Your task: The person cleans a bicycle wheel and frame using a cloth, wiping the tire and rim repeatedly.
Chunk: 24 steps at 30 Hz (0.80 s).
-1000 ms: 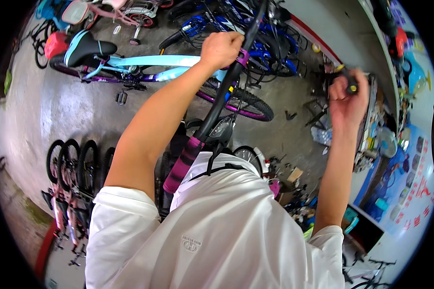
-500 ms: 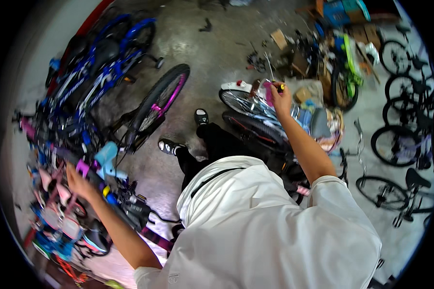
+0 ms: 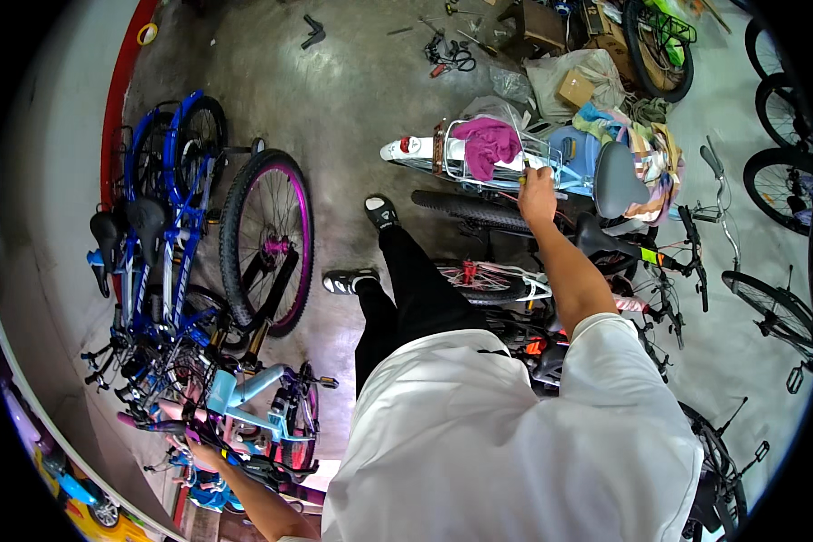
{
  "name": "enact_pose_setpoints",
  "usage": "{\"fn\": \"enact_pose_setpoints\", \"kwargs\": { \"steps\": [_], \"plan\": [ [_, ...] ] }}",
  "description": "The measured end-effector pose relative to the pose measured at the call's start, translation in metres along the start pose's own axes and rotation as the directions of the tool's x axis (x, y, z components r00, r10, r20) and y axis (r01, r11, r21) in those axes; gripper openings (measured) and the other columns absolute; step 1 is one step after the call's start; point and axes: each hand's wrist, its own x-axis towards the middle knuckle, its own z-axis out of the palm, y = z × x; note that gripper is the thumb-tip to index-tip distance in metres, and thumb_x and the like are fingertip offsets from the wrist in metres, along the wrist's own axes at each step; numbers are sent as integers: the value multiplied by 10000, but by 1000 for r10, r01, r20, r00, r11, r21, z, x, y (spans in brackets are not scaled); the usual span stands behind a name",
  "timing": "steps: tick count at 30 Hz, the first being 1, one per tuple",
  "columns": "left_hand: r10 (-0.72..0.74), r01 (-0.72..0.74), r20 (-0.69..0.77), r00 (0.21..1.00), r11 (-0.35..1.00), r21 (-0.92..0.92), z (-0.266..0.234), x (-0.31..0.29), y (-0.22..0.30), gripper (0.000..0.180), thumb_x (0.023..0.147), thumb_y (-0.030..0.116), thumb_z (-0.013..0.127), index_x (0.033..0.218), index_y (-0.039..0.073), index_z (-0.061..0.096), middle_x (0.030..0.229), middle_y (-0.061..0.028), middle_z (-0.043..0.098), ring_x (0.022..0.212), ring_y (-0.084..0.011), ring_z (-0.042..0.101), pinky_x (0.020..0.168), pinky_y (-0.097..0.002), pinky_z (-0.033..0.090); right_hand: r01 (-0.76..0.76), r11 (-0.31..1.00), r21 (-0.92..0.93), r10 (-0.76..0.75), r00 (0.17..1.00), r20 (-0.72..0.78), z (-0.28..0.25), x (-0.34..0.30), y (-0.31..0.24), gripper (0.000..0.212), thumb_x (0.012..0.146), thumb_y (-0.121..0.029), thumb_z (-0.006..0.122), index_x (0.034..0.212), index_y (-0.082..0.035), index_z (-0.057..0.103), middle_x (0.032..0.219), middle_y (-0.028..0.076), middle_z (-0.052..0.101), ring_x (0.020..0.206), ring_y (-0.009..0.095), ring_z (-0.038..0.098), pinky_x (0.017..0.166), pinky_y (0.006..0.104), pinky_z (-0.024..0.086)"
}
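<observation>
Leftward, bicycle handlebar (image 3: 156, 425), in left grip (image 3: 206, 454).

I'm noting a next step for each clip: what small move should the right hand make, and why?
Probably rest the tool on the rack beside the magenta cloth: the right hand, closed around the tool, is close by the rack, while the left hand grips the handlebar. Whether the tool touches the rack is unclear.

Held in left grip (image 3: 206, 454): purple-and-black handlebar (image 3: 186, 427) of a light-blue bicycle (image 3: 244, 394), magenta-rimmed front wheel (image 3: 278, 246) well beyond. In right grip (image 3: 539, 192): slim tool (image 3: 522, 179), mostly hidden.
</observation>
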Motion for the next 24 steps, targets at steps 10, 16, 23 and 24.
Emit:
{"fn": "enact_pose_setpoints", "kwargs": {
  "steps": [10,16,23,24],
  "plan": [
    [-52,56,-40,998,993,103,-10,9,2,412,948,150,554,1311,-31,625,1310,-264,653,1198,-408,625,1017,-448,484,-86,983,165,85,996,16,-7,24,-16,404,860,-81,664,1262,-98,622,1178,172,567,1119,387,591,932,477,517],
    [-98,104,-52,994,987,123,-6,7,4,388,945,149,563,1285,-22,638,1289,-258,663,1175,-408,636,993,-452,496,210,939,273,-188,977,-103,-3,76,-73,554,773,-259,793,1288,-147,623,1246,174,570,1149,442,571,1002,521,477],
    [-165,174,-84,983,978,114,3,9,-6,360,942,147,572,1254,-12,653,1265,-250,676,1148,-408,648,966,-457,509,105,899,426,-140,989,51,15,107,-63,290,685,-124,757,967,-101,693,1025,175,632,910,391,657,835,450,547],
    [-152,158,-65,986,982,103,18,18,7,356,941,147,574,1250,-10,655,1262,-249,677,1144,-408,650,962,-457,511,154,867,474,-181,984,10,11,109,-40,263,742,-78,732,994,-91,658,1023,112,637,908,305,671,800,405,549]
  ]
}}
